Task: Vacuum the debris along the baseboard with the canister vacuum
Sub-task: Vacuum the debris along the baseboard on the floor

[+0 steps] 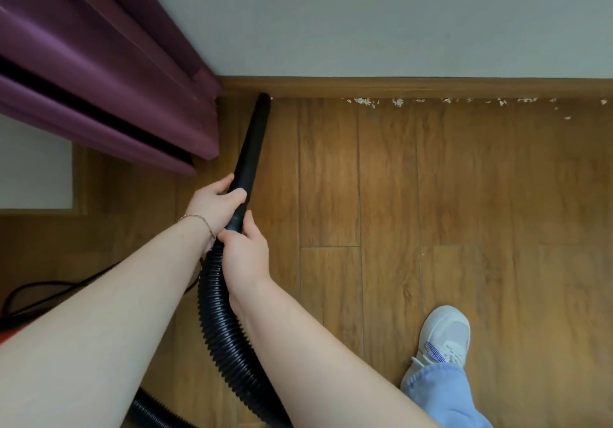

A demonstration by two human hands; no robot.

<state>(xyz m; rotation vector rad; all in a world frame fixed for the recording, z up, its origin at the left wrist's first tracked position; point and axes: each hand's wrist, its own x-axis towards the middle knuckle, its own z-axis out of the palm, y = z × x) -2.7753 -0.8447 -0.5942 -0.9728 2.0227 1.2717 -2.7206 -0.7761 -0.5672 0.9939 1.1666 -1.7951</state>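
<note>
A black crevice nozzle points at the wooden baseboard, its tip touching the floor just right of the curtain. My left hand grips the nozzle's wide end. Just below it, my right hand grips the joint where the ribbed black hose begins. White debris lies scattered along the foot of the baseboard, from the middle out to the right edge. One tiny fleck lies beside the nozzle tip. The hose runs down between my forearms and off the bottom.
A purple curtain hangs at the left, its hem close to the nozzle. A black cable loops on the floor at far left beside a red edge. My right foot in a white sneaker stands on the wood floor.
</note>
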